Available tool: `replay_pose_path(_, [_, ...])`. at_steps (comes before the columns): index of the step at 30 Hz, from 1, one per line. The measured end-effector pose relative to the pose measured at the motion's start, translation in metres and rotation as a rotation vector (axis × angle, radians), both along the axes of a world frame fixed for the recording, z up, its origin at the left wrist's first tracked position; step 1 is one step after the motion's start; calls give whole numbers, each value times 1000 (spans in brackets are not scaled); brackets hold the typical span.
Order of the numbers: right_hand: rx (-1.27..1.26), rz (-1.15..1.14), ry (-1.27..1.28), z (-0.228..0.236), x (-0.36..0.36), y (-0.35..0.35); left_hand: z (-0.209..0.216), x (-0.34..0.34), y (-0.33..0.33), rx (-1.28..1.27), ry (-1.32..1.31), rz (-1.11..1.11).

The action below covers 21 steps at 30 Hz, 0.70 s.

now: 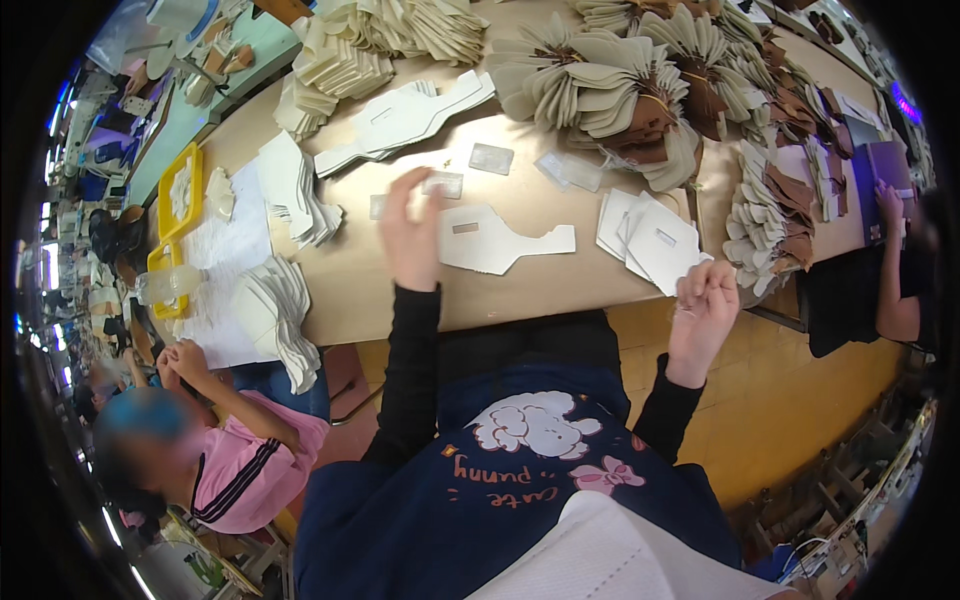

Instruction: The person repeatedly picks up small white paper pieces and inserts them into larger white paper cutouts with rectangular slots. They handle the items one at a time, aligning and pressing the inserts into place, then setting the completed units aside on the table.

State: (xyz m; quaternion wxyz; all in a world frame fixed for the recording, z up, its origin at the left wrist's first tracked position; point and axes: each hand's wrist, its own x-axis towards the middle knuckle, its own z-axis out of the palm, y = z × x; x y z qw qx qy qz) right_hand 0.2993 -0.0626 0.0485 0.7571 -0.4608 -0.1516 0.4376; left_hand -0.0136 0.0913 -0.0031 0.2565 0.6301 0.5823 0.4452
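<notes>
A white flat cut piece with a narrow tail and a small rectangular window lies on the table in front of me. My left hand is over its left end, thumb and fingers apart and slightly blurred. Beside its fingertips lies a small clear rectangular plastic piece; another clear piece rests farther right. My right hand is at the table's front edge with its fingers curled together; anything inside them is hidden. Just beyond it, several white pieces with rectangular windows overlap in a loose stack.
Bundles of fanned beige pieces fill the back right. White stacks stand at the left, near yellow baskets and a clear bottle. A person in pink sits at left; another person's arm shows at right.
</notes>
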Motion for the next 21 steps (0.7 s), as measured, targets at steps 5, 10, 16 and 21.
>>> replay_pose_path(5, [65,124,53,2,-12,2,-8,101,19,-13,119,-357])
replay_pose_path(10, [-15,183,-45,5,-13,-8,-22,143,20,-84,330,-293])
replay_pose_path(16, [-184,235,-168,0,-16,-10,-27,130,16,-124,198,-459])
replay_pose_path(21, [-234,309,-147,3,-20,-3,-26,135,12,-129,220,-393])
